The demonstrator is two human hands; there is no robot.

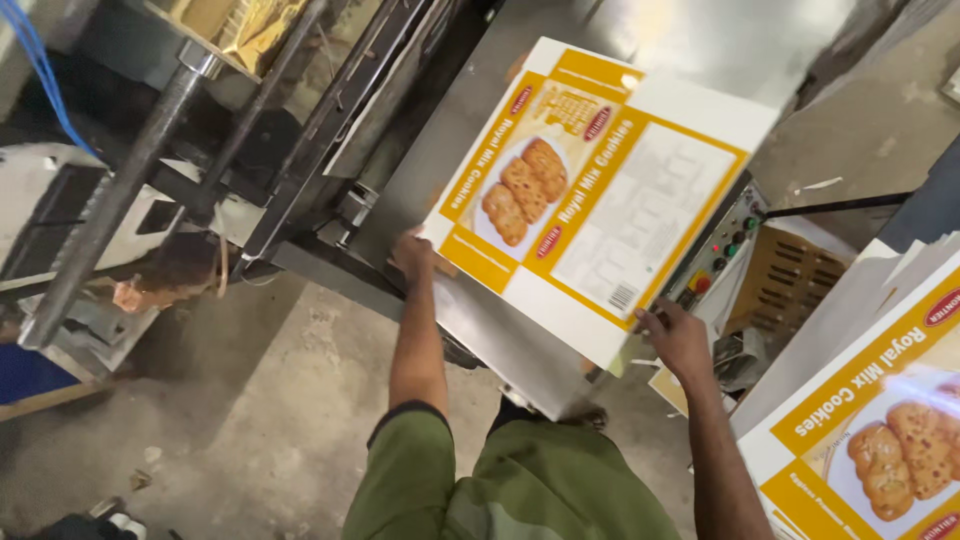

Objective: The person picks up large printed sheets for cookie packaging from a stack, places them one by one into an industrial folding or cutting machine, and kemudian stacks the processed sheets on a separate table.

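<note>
We hold a flat printed cardboard sheet, white and yellow with a picture of cookies, over the steel table of a machine. Our left hand grips the sheet's near left corner, fingers closed on the edge; our right hand pinches its near right edge, thumb on top. The sheet lies tilted across the table, its far end toward the top of the view. A control panel with coloured buttons sits just beside it, and a stack of like sheets rests at our right.
</note>
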